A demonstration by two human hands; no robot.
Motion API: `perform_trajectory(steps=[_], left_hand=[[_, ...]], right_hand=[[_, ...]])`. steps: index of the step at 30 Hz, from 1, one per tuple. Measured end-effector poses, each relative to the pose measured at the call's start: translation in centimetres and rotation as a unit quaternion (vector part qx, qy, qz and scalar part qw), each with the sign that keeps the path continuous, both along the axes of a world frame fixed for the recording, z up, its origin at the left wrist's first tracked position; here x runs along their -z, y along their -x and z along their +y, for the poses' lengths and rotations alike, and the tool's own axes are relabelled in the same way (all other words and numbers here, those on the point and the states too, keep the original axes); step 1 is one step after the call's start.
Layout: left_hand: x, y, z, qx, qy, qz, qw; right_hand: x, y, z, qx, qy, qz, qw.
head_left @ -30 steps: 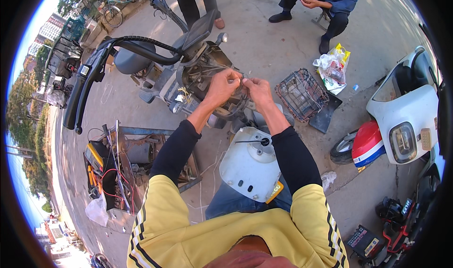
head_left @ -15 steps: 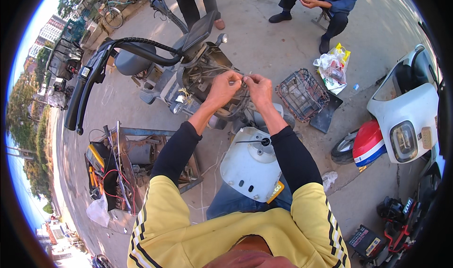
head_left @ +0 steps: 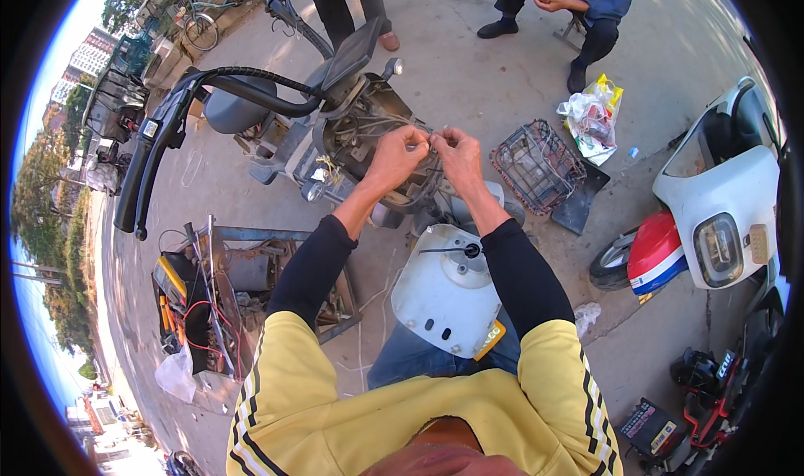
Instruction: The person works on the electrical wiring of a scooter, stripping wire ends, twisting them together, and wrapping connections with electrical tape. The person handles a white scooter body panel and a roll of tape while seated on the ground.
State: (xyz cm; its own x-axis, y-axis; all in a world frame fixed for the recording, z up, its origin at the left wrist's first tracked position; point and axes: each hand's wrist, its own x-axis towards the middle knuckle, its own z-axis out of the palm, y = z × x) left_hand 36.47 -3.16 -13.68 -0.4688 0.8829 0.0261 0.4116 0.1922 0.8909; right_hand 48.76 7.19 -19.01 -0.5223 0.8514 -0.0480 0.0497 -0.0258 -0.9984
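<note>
In front of me stands an electric scooter with its front body opened, its black handlebar (head_left: 239,82) reaching to the left. Loose wires (head_left: 362,124) run out of the opened front toward my fingers. My left hand (head_left: 392,159) is closed in a pinch on a wire, thumb against forefinger. Close beside it, my right hand (head_left: 461,159) also pinches at the wire, the fingertips of both hands almost touching. What exactly lies between the fingertips is too small to make out. Below my hands, a white front panel (head_left: 419,304) with a black cable rests over my legs.
Right of the scooter lie a wire basket (head_left: 528,170), a dark flat panel (head_left: 579,204) and a plastic bag (head_left: 593,118). A white scooter (head_left: 712,200) stands farther right. At left are a metal frame (head_left: 260,233) and tools (head_left: 170,313). Two people are beyond the scooter, one seated.
Both hands stay at the same spot with nearly the same pinch; the right fingers have shifted very slightly. Nothing else has visibly moved apart from a small shift of the view.
</note>
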Motion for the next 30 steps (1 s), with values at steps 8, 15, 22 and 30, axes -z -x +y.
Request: perform_trajectory(steps=[8, 15, 22, 30], left_hand=[[-3.7, 0.9, 0.0, 0.047, 0.09, 0.139, 0.985], [-5.8, 2.3, 2.5, 0.18, -0.01, 0.36, 0.915], [-5.6, 2.8, 3.0, 0.246, 0.02, 0.402, 0.882], [-5.5, 3.1, 2.3, 0.222, -0.01, 0.365, 0.904]], right_hand=[[0.1, -0.1, 0.0, 0.012, -0.131, 0.009, 0.991], [-0.8, -0.2, 0.1, -0.019, -0.069, -0.014, 0.997], [-1.5, -0.5, 0.2, -0.034, -0.05, -0.024, 0.998], [-1.0, -0.2, 0.5, -0.044, 0.0, 0.028, 0.999]])
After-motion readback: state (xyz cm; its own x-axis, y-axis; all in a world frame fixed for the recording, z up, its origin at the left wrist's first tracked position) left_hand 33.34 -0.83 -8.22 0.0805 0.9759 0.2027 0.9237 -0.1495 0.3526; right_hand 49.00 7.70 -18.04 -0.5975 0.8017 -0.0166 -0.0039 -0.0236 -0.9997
